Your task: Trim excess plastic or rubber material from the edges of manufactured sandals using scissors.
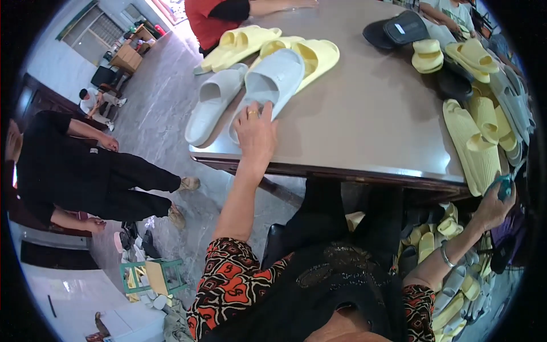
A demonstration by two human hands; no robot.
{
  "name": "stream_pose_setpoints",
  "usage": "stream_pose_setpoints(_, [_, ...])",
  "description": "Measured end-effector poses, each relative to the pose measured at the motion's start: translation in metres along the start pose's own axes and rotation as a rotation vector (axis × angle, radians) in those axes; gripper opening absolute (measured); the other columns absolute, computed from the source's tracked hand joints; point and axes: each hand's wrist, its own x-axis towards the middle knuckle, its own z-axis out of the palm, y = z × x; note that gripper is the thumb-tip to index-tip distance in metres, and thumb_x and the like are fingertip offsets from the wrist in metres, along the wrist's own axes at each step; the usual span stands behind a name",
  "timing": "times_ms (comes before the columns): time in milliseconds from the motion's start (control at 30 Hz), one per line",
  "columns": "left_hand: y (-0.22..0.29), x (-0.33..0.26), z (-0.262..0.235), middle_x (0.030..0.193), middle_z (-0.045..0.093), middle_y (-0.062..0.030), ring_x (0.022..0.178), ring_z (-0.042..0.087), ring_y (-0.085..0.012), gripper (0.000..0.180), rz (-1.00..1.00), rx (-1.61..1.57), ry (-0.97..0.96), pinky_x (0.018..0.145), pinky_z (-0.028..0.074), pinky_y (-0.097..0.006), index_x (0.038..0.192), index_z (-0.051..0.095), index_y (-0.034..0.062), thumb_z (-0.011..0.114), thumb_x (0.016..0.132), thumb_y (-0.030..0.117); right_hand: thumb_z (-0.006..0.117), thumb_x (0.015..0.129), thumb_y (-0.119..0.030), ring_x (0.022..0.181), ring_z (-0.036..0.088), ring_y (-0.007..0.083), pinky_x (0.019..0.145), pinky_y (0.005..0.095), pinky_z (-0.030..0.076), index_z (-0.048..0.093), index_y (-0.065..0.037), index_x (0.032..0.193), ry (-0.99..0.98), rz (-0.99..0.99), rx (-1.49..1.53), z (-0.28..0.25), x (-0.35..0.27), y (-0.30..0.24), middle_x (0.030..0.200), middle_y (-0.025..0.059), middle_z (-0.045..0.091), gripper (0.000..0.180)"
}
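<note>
My left hand (256,134) is at the heel end of a light grey slipper (276,68), its fingers over the insole and gripping it. This slipper is tilted and rests partly on yellow slippers (322,60). Left of it, another grey slipper (216,100) lies near the table's edge. My right hand (494,208) is out past the table's right corner, closed round the teal handles of scissors (503,187). A thin blade seems to point up and away; the fingers partly hide the handles. Close to that hand lies a ribbed yellow slipper (473,151).
Yellow and grey slippers are piled at the table's (376,125) right side, near a dark cap (396,29). More slippers (456,285) lie in a heap below my right arm. A person in red (208,23) sits across the table; a person in black (62,159) stands left.
</note>
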Motion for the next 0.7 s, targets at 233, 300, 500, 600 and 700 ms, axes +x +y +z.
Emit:
stream_pose_setpoints(233, [0.036, -0.026, -0.003, 0.105, 0.056, -0.0077, 0.095, 0.052, -0.0252, 0.034, 0.122, -0.084, 0.015, 0.080, 0.040, -0.040, 0.108, 0.058, 0.0015, 0.057, 0.074, 0.003, 0.063, 0.079, 0.007, 0.092, 0.062, 0.0158, 0.079, 0.0253, 0.050, 0.051, -0.002, 0.125, -0.442, -0.111, 1.026, 0.004, -0.059, -0.007, 0.104, 0.0086, 0.063, 0.048])
stream_pose_setpoints(300, [0.051, -0.038, -0.007, 0.105, 0.056, -0.0078, 0.094, 0.052, -0.0250, 0.035, 0.175, -0.154, 0.013, 0.079, 0.041, -0.040, 0.108, 0.058, 0.0012, 0.057, 0.073, 0.003, 0.061, 0.078, 0.011, 0.092, 0.060, 0.0141, 0.080, 0.0245, 0.050, 0.049, 0.000, 0.125, -0.621, -0.042, 1.008, -0.008, -0.076, -0.030, 0.103, 0.0077, 0.062, 0.049])
stream_pose_setpoints(500, [0.071, -0.062, -0.017, 0.105, 0.057, -0.0071, 0.091, 0.052, -0.0232, 0.036, 0.404, -0.317, -0.067, 0.078, 0.041, -0.038, 0.108, 0.059, 0.0012, 0.057, 0.072, 0.001, 0.065, 0.077, 0.004, 0.088, 0.055, 0.0099, 0.077, 0.0241, 0.048, 0.050, -0.002, 0.125, -0.988, -0.145, 0.876, -0.009, -0.096, -0.067, 0.096, 0.0043, 0.060, 0.051])
stream_pose_setpoints(600, [0.077, -0.056, -0.016, 0.103, 0.057, -0.0066, 0.091, 0.052, -0.0226, 0.032, 0.482, -0.396, -0.095, 0.077, 0.041, -0.037, 0.104, 0.060, 0.0017, 0.058, 0.072, 0.002, 0.073, 0.072, -0.006, 0.086, 0.056, 0.0107, 0.076, 0.0251, 0.047, 0.054, -0.005, 0.120, -1.147, -0.283, 0.829, -0.002, -0.090, -0.081, 0.095, 0.0045, 0.061, 0.051])
stream_pose_setpoints(700, [0.077, -0.053, -0.008, 0.102, 0.057, -0.0064, 0.092, 0.053, -0.0217, 0.029, 0.525, -0.429, -0.101, 0.077, 0.042, -0.036, 0.101, 0.061, 0.0023, 0.060, 0.072, 0.004, 0.076, 0.070, -0.010, 0.086, 0.056, 0.0101, 0.077, 0.0257, 0.047, 0.057, -0.006, 0.118, -1.191, -0.537, 0.763, -0.009, -0.072, -0.106, 0.093, 0.0045, 0.062, 0.052])
